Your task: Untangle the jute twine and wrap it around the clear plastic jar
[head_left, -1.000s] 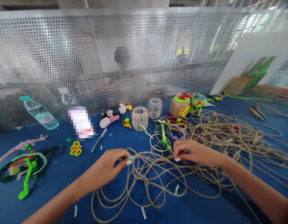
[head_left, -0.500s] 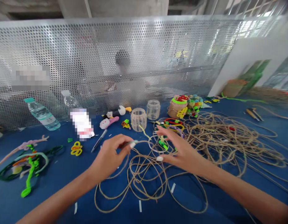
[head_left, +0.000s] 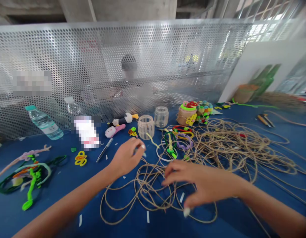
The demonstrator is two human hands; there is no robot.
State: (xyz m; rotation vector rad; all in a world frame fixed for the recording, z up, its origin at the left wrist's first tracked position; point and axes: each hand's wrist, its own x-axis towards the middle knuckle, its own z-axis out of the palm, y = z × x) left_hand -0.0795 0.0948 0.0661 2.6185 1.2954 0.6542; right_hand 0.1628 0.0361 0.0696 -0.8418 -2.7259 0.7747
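While the right hand (head_left: 204, 182) is spread, looped twine (head_left: 143, 189) lies beneath and beside it.

Daylight strongest upper right; pale glare across perforated screen (head_left: 153, 89); hands (head_left: 207, 181) softly motion-blurred; right edge stretched, smeared.

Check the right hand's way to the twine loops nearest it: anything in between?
Nothing visible stands between the right hand and the twine loops. A white strip lies close by among them; the hand hides whatever is directly beneath it.
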